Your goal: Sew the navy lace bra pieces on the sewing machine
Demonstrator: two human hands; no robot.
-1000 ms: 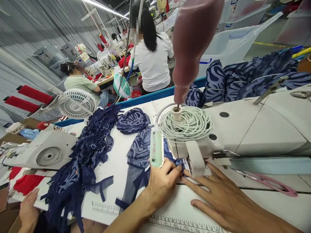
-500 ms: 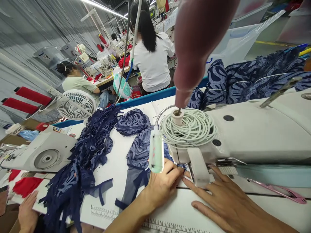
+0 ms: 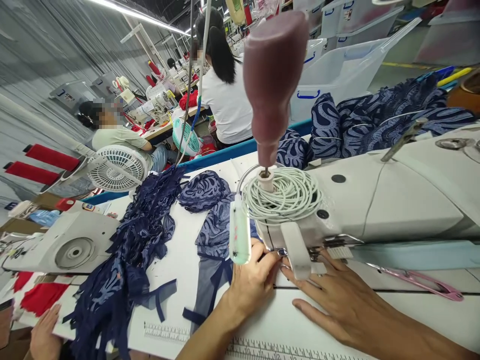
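Observation:
My left hand is beside the needle area of a white sewing machine. Its fingers are curled and pressed together on a navy patterned lace fabric piece, whose sheer panel and dark straps trail toward the front. My right hand lies flat with fingers spread on the white table, partly behind the machine's white guard. Its fingertips are close to the left ones. The stitching spot is mostly hidden by the guard and fingers. A lit pale-green lamp hangs just above my left hand.
A heap of navy strips lies left, near another machine. Pink-handled tweezers rest on the right. A dark red bulb-shaped handle stands above coiled cord. A co-worker's hand is at lower left; other people sit beyond.
The view has shifted, so the dark red handle now looks smaller and farther left. Both hands stay at nearly the same place by the needle area.

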